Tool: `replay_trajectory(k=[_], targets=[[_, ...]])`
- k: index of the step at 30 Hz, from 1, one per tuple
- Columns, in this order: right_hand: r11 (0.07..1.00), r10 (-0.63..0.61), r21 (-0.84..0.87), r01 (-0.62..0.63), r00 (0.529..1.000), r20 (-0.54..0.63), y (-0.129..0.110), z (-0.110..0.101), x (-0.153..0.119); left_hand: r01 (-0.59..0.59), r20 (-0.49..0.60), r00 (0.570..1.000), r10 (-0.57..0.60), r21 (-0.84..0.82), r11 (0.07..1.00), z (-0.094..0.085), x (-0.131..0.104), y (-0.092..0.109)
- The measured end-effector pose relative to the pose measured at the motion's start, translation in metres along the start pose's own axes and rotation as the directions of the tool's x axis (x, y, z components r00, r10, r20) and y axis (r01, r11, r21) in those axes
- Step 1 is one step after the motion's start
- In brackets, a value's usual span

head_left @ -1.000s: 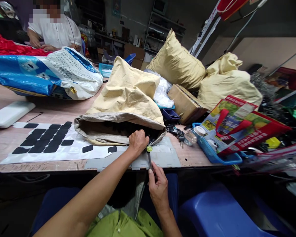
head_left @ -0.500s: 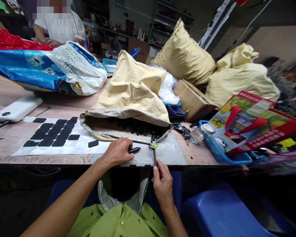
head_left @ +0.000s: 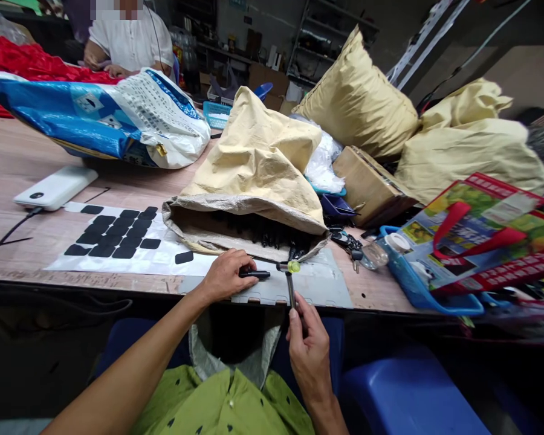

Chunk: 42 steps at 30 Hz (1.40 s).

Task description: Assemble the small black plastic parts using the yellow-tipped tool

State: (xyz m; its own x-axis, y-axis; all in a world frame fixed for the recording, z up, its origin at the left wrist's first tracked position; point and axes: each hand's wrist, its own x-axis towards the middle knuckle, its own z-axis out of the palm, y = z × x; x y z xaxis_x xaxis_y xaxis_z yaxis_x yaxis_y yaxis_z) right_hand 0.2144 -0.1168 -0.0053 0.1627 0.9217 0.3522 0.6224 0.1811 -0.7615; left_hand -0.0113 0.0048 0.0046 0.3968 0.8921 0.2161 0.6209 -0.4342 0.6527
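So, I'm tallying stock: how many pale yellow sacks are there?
3: open sack in front, plump sack behind the wooden box, slumped sack at right; more may be hidden.

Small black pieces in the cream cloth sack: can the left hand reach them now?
Probably yes: the sack gapes open towards the left hand, black pieces showing, though that hand holds a black tube.
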Motion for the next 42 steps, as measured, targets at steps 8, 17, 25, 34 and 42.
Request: replay_trajectory(k=[8,17,25,34,42], targets=[[0.984,-0.167,-0.037,0.173,0.977,0.133,-0.033,0.002,0.005,-0.011,-0.004,1.0,0.011,-0.005,1.0,0.0,0.0,-0.001],[0.972,-0.165,-0.136,0.192,0.968,0.192,-0.04,-0.003,0.007,-0.001,-0.006,1.0,0.001,0.004,1.0,0.0,0.0,-0.001],[0.977,-0.121,-0.154,0.149,0.976,0.179,-0.035,-0.007,0.003,0.005,-0.004,1.0,-0.005,0.0,1.0,0.0,0.0,-0.001],[0.964,0.003,-0.265,0.008,0.999,0.043,-0.005,-0.026,0.014,0.027,-0.011,1.0,-0.027,0.007,1.0,0.001,-0.001,-0.001],[0.906,0.071,-0.419,-0.05,0.997,0.035,0.017,-0.029,0.005,-0.051,0.002,0.999,0.051,-0.011,0.999,0.002,-0.001,-0.007]])
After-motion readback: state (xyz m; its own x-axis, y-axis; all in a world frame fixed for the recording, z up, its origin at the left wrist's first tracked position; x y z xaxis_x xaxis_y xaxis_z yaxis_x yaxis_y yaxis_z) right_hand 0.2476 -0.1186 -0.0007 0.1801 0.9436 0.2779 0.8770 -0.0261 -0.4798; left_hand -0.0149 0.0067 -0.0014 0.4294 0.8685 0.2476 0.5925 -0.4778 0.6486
